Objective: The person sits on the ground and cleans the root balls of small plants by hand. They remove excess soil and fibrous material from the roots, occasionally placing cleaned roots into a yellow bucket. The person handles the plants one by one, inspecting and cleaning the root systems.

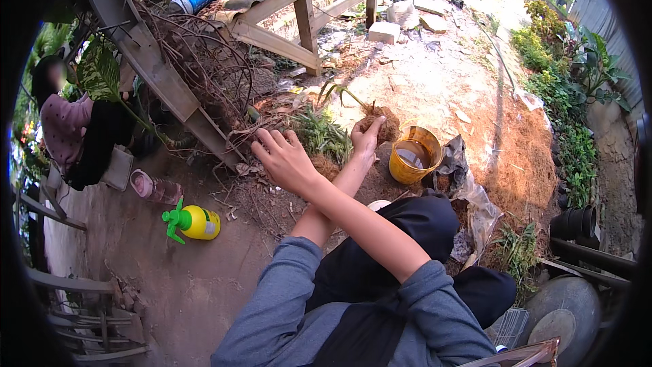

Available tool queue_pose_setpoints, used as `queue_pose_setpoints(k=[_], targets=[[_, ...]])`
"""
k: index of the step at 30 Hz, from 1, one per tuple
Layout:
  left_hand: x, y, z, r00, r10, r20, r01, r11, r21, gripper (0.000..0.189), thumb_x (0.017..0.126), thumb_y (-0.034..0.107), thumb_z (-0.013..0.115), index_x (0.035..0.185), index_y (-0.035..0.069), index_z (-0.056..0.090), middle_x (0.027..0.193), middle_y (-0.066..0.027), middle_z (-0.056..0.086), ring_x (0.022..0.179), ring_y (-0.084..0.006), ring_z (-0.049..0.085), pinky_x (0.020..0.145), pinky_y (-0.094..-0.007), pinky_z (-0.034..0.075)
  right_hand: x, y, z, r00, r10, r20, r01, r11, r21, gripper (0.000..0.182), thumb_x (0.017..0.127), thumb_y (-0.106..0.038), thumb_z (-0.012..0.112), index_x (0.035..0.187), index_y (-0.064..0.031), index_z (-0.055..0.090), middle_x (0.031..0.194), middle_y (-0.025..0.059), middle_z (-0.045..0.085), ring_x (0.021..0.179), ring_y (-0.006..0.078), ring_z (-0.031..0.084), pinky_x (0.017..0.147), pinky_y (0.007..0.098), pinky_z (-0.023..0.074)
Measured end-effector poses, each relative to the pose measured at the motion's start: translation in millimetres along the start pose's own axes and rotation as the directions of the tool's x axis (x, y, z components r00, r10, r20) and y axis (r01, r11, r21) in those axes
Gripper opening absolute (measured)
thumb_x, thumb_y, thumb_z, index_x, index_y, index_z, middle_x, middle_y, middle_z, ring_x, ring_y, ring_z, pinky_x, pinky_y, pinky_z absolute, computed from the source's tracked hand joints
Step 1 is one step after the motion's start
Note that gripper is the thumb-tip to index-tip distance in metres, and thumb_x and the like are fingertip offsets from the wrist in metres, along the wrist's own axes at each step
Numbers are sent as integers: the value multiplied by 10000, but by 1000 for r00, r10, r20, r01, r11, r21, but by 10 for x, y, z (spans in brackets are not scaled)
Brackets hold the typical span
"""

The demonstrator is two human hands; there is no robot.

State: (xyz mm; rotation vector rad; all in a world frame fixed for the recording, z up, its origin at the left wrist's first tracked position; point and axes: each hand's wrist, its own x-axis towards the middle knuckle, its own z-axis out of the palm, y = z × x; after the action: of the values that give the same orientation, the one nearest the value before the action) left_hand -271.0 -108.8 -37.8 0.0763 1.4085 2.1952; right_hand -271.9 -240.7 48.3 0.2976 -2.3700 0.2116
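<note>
My forearms cross, the right one over the left. My left hand grips a brown, fibrous root ball, from which a small plant with narrow green leaves leans to the left. My right hand is palm down at the tangled dry stems beside a pale beam; its fingertips are partly hidden, and whether they hold a strand cannot be told. Just right of the root ball stands a yellow bucket with murky brown liquid in it. Green leafy cuttings lie between the two hands.
A yellow spray bottle with a green pump head and a pinkish clear bottle lie at left. Another person sits far left behind the slanted beam. Crumpled plastic and brown fibre lie right of the bucket.
</note>
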Motion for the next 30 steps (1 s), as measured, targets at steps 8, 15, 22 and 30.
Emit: queue_pose_setpoints(k=[8,15,22,30], targets=[[-591,-830,-1756,927,-331,-174,333,943,-22,286,718,136,720,962,58,594,871,-32,624,770,-115,589,679,-262,485,-904,1071,330,780,616,109,-623,781,47,277,705,-44,567,970,6,502,1063,163,477,940,307,519,783,389,432],[-638,-425,-2814,900,-180,-397,196,981,-1,349,710,150,727,1005,66,560,877,-15,625,734,-103,607,580,-230,505,-1817,1545,324,454,890,52,-886,444,135,253,722,-44,578,965,-16,512,1018,164,482,891,322,528,764,389,436],[-39,143,-2255,990,141,-24,-143,987,-68,346,757,127,688,1057,29,547,965,-40,609,842,-113,580,761,-255,466,-1840,1496,431,499,855,143,-865,480,147,253,716,-35,572,959,-28,501,1015,153,476,911,329,520,769,390,435],[725,-1301,-1969,989,-85,-124,146,736,661,655,588,300,813,1069,2,482,1039,-143,563,954,-217,554,803,-313,453,-1790,1368,392,580,776,247,-813,573,108,312,678,-25,567,981,-29,490,1001,156,487,880,354,531,739,418,453]])
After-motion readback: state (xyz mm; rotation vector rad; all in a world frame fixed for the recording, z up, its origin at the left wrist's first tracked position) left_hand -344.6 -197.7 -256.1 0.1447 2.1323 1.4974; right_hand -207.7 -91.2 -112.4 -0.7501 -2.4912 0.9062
